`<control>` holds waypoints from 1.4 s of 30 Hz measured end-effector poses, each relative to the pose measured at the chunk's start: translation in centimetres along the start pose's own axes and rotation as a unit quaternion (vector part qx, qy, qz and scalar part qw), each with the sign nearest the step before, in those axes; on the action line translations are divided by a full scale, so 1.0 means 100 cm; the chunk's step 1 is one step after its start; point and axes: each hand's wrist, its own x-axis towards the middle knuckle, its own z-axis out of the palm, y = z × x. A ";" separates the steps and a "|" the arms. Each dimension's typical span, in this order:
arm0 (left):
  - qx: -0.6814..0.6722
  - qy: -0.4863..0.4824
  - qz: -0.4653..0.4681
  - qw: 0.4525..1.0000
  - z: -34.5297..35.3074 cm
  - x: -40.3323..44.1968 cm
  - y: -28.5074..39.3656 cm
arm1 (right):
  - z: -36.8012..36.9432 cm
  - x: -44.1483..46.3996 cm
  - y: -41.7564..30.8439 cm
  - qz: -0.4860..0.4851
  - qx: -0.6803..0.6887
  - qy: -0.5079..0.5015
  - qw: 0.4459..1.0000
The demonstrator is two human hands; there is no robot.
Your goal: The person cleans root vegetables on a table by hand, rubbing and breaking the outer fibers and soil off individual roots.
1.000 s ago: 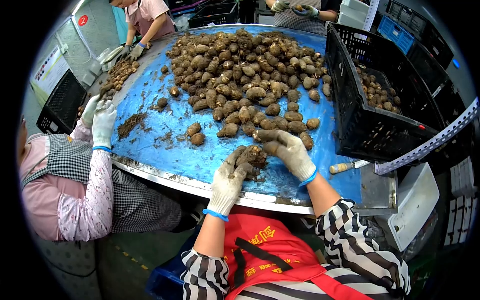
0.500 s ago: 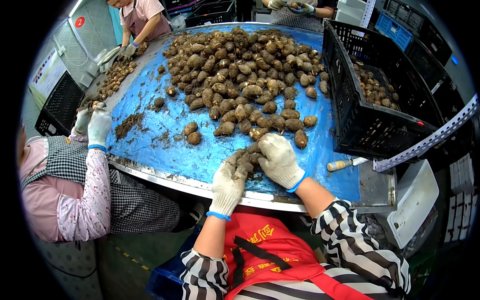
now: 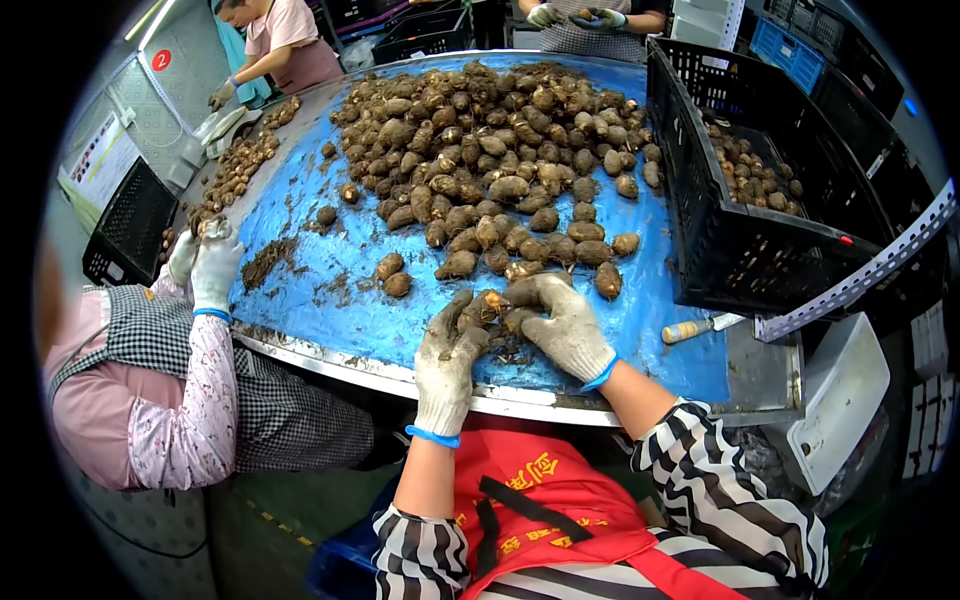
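At the table's near edge, my left hand (image 3: 445, 365) in a soiled white knit glove is closed round a taro (image 3: 483, 308), whose pale orange end shows. My right hand (image 3: 568, 328), gloved alike, is just to the right of it with bent, dirt-darkened fingers. Whatever lies inside those fingers is hidden, and I cannot tell whether they touch the taro. Crumbs of soil lie beneath both hands. Beyond them rises a large heap of brown taro (image 3: 500, 150), its nearest tubers close to my fingertips.
Blue sheeting (image 3: 340, 320) covers the metal-edged table. A knife (image 3: 690, 328) lies right of my hand, below a black crate (image 3: 780, 240) holding taro. A co-worker (image 3: 170, 390) sits at left; two people stand across the table. A white bin (image 3: 835, 400) is at lower right.
My hands have come slightly apart, and the left has turned so that the taro's pale orange end is visible. The co-worker at far left has lifted a hand off the small taro pile.
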 end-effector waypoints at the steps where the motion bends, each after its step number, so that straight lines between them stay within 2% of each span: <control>1: 0.006 0.011 -0.009 1.000 0.001 -0.001 0.002 | 0.001 0.000 -0.006 0.049 0.011 -0.019 0.999; 2: 0.038 0.017 0.000 0.999 0.005 -0.002 0.004 | 0.002 0.001 -0.008 0.097 0.023 -0.039 0.994; 4: 0.102 0.028 0.020 0.994 0.011 -0.003 0.005 | 0.006 0.001 -0.002 0.111 0.036 -0.029 0.993; 5: 0.003 0.015 -0.017 1.000 0.007 -0.002 -0.007 | 0.005 0.001 -0.001 0.122 0.060 -0.028 0.990; 6: 0.207 -0.022 0.054 0.977 0.012 -0.009 0.001 | 0.005 0.001 -0.001 0.134 0.085 -0.027 0.987; 9: 0.107 -0.055 0.054 0.991 0.014 -0.012 -0.002 | 0.006 0.002 0.009 0.138 0.215 -0.017 0.967; 12: 0.080 -0.048 0.027 0.995 0.013 -0.011 0.001 | 0.016 0.003 0.023 0.237 0.463 -0.010 0.854; 15: 0.116 -0.055 0.042 0.991 0.015 -0.014 0.001 | 0.011 0.002 0.025 0.270 0.445 -0.041 0.853; 17: 0.183 -0.070 0.058 0.979 0.009 -0.013 -0.004 | 0.012 0.002 0.027 0.275 0.397 -0.039 0.875; 18: 0.171 -0.066 0.054 0.982 0.010 -0.014 -0.004 | 0.014 0.001 0.028 0.277 0.373 -0.038 0.885; 21: 0.122 -0.055 0.050 0.990 0.017 -0.014 -0.003 | 0.020 -0.001 0.020 0.194 0.244 0.001 0.950; 25: 0.071 -0.045 0.025 0.996 0.019 -0.012 0.003 | 0.011 -0.003 -0.008 0.127 0.114 -0.014 0.985; 28: 0.051 -0.017 -0.010 0.999 0.005 -0.006 -0.007 | 0.012 -0.007 -0.005 0.028 0.006 -0.043 0.999; 29: 0.040 -0.003 -0.019 0.999 0.000 -0.005 -0.014 | 0.014 -0.011 0.001 -0.069 -0.049 -0.030 0.996; 32: -0.036 -0.024 -0.041 0.998 0.005 -0.006 0.004 | 0.015 -0.009 0.004 -0.018 0.012 -0.051 0.998; 33: -0.056 -0.021 -0.033 0.998 0.001 -0.005 0.002 | 0.010 -0.007 0.001 -0.024 -0.021 -0.070 0.997; 36: -0.117 -0.019 -0.010 0.993 -0.010 0.002 -0.013 | -0.004 -0.006 -0.009 -0.052 -0.003 -0.162 0.985; 37: -0.139 -0.011 -0.026 0.990 -0.011 0.003 -0.012 | -0.001 -0.007 -0.003 -0.057 0.004 -0.150 0.987; 40: -0.174 -0.011 -0.072 0.982 -0.014 0.006 -0.008 | -0.004 -0.007 -0.005 0.060 0.162 -0.132 0.976; 41: -0.177 -0.022 -0.072 0.981 -0.013 0.006 -0.007 | -0.003 -0.006 0.004 0.026 0.092 -0.089 0.991; 42: -0.165 -0.020 -0.068 0.984 -0.011 0.005 -0.005 | -0.004 -0.005 0.005 0.032 0.035 -0.070 0.996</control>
